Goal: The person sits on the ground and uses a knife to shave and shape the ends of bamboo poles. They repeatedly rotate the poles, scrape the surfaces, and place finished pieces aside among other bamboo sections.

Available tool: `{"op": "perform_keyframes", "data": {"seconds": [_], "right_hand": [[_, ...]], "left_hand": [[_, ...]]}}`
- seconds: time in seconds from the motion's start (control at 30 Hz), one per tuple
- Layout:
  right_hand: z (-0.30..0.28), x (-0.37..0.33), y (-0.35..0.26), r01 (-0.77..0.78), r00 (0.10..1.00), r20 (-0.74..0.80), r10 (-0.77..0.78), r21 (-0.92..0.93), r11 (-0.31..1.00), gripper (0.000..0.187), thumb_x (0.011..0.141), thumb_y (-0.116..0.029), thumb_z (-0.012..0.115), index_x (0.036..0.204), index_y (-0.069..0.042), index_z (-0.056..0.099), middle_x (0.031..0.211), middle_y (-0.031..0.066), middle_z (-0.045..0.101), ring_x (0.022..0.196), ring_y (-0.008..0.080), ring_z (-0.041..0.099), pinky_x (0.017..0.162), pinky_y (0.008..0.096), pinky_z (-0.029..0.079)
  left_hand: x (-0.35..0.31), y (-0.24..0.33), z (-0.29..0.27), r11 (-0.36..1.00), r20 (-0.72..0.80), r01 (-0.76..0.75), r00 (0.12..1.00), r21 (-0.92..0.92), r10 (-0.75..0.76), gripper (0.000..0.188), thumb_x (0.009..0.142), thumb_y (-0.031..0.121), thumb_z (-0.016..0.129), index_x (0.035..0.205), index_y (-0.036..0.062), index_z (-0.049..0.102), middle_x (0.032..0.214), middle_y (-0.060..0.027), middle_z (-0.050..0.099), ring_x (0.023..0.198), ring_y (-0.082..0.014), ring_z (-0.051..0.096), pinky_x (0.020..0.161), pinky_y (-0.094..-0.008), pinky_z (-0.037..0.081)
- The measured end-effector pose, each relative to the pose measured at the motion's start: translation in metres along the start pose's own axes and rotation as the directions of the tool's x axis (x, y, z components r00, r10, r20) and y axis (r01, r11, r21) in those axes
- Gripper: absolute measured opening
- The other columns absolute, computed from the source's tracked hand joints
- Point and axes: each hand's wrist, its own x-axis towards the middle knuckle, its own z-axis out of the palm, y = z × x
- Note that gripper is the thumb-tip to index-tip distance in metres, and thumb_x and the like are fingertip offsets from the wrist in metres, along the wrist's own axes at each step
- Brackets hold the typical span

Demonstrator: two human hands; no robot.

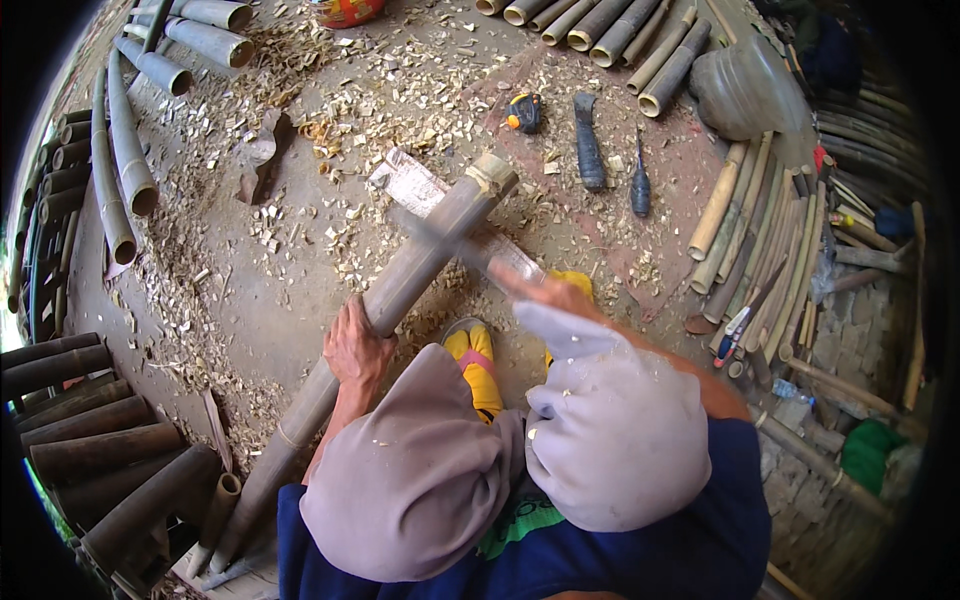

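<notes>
A thick bamboo pole slants from the lower left up to the middle of the head view. Its far end rests across a pale, scuffed wooden board. My left hand is wrapped round the pole partway along it. In my right hand is a bladed tool, smeared by motion. Its dark blade crosses the pole near the far end; whether it touches cannot be told, nor its exact kind. Grey cloth covers my knees, and yellow footwear shows between them.
Bamboo chips litter the ground. Beyond the board lie a tape measure, a dark sheathed tool and a screwdriver-like tool. Cut bamboo tubes are stacked left; more poles lie right, near a translucent plastic container.
</notes>
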Motion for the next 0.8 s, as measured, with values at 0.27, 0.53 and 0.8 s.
{"op": "perform_keyframes", "data": {"seconds": [0.27, 0.53, 0.8], "right_hand": [[-0.009, 0.002, -0.010, -0.091, 0.991, 0.080, 0.106, -0.166, 0.982, 0.056, 0.090, -0.019, 0.057, 0.142, -0.027, 0.038, 0.060, 0.0100, 0.051, 0.052, 0.0228, 0.057, 0.045, 0.0345, 0.053], [-0.081, 0.034, 0.014, -0.613, 0.614, -0.057, 0.787, 0.593, 0.522, 0.048, 0.093, -0.026, 0.055, 0.140, -0.021, 0.043, 0.108, 0.0164, 0.064, 0.077, 0.0224, 0.066, 0.074, 0.0308, 0.055], [0.016, -0.004, 0.033, -0.149, 0.989, -0.006, 0.149, -0.038, 0.988, 0.056, 0.090, -0.022, 0.059, 0.141, -0.013, 0.039, 0.098, 0.0186, 0.067, 0.057, 0.0269, 0.064, 0.056, 0.0369, 0.054]], "left_hand": [[0.001, 0.002, 0.002, 1.000, -0.002, -0.007, 1.000, 0.010, 0.007, 0.065, 0.057, 0.021, 0.075, 0.116, 0.0090, 0.052, 0.100, -0.0094, 0.061, 0.093, -0.0275, 0.062, 0.081, -0.0398, 0.049], [0.009, 0.010, -0.013, 0.999, 0.145, 0.034, 0.989, -0.018, -0.031, 0.063, 0.055, 0.025, 0.077, 0.111, 0.0076, 0.054, 0.093, -0.0125, 0.064, 0.089, -0.0317, 0.063, 0.077, -0.0414, 0.051], [0.033, -0.017, -0.019, 0.954, 0.348, 0.037, 0.935, -0.298, 0.072, 0.066, 0.049, 0.029, 0.078, 0.107, 0.0033, 0.059, 0.082, -0.0221, 0.067, 0.076, -0.0368, 0.066, 0.070, -0.0429, 0.053]]}}
